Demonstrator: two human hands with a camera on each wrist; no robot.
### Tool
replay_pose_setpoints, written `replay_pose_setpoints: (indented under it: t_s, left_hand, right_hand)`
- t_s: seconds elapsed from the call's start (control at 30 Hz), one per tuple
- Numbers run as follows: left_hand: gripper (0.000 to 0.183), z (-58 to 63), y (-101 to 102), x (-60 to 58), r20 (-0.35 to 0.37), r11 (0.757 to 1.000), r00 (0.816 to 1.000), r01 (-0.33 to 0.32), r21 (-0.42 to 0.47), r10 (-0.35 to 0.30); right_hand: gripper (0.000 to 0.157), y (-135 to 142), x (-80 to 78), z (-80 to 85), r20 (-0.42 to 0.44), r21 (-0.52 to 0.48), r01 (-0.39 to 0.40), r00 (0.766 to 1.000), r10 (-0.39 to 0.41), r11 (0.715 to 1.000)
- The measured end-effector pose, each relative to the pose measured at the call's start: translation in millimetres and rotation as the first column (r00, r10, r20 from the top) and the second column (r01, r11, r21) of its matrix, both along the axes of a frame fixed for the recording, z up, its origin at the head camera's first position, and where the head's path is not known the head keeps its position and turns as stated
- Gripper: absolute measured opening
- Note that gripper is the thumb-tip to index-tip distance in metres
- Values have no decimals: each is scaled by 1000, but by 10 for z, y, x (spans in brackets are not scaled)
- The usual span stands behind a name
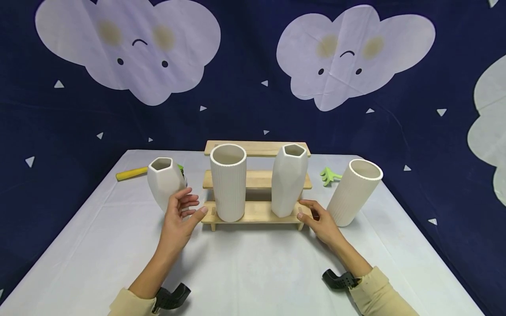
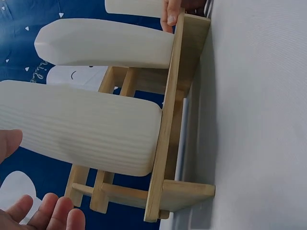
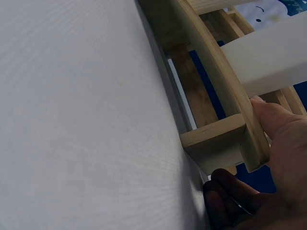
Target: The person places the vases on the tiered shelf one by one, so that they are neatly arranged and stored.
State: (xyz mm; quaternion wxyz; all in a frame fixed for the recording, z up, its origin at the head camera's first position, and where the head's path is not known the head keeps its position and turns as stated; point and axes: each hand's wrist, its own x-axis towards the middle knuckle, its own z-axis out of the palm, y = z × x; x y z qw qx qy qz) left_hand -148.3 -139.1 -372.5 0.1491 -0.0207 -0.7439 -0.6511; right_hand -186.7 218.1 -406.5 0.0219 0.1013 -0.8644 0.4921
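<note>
A three-tier wooden stand (image 1: 257, 212) stands mid-table. On its lowest tier are a ribbed white cylindrical vase (image 1: 228, 188) at left and a faceted white vase (image 1: 290, 182) at right. My right hand (image 1: 322, 221) grips the stand's right end, thumb (image 3: 276, 115) on the lowest board and curled fingers (image 3: 225, 196) beside its leg. My left hand (image 1: 179, 224) is by the stand's left end, fingers (image 2: 53, 213) loosely bent and apart from it, holding nothing. Just behind that hand is another faceted vase (image 1: 162, 182).
A second ribbed vase (image 1: 356, 191) stands on the table right of my right hand. Behind lie a yellow-handled tool (image 1: 132, 174) at left and a small green rake (image 1: 328, 176) at right. A dark blue cloud-print cloth (image 1: 245, 109) hangs behind the table.
</note>
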Motion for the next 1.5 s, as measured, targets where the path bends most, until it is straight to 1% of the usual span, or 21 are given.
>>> replay_pose_setpoints:
  t_s: [0.2, 0.4, 0.57, 0.63, 0.8, 0.87, 1.07, 1.23, 1.33, 1.5]
  left_hand:
    - [57, -13, -37, 46, -15, 999, 999, -47, 19, 47]
    - [57, -14, -81, 77, -21, 997, 997, -71, 42, 72]
    - [54, -24, -135, 105, -36, 994, 994, -103, 40, 105]
    - [53, -38, -164, 113, -51, 992, 991, -120, 42, 122]
    - [51, -79, -244, 129, -80, 984, 984, -151, 90, 158]
    - [50, -83, -275, 139, -80, 981, 982, -164, 104, 172]
    - [47, -83, -379, 158, -92, 970, 968, -222, 102, 232]
    - [46, -81, -461, 143, -107, 959, 960, -244, 143, 260]
    - [46, -81, -507, 132, -99, 953, 956, -258, 159, 276]
    - [47, -96, -579, 103, -65, 944, 946, -308, 115, 317]
  right_hand:
    - [43, -2, -1, -7, 5, -8, 0, 1000, 0, 1000]
    - [43, 7, -7, -11, 5, -8, -3, 1000, 3, 1000]
    - [43, 8, -6, -9, 5, -4, -3, 1000, 3, 1000]
    - [43, 9, -6, -7, 3, 0, -2, 1000, 2, 1000]
    - [43, 5, -6, -3, -5, 12, 0, 1000, 0, 1000]
    - [43, 1, -6, -2, -7, 12, 1, 1000, -1, 1000]
    - [43, -5, -2, 5, -8, 5, -2, 1000, 2, 1000]
    - [42, 2, 0, 3, -15, 3, -6, 1000, 6, 1000]
    - [42, 6, 1, -3, -18, 6, -7, 1000, 7, 1000]
    - [42, 10, 3, -9, -20, 14, -3, 1000, 3, 1000]
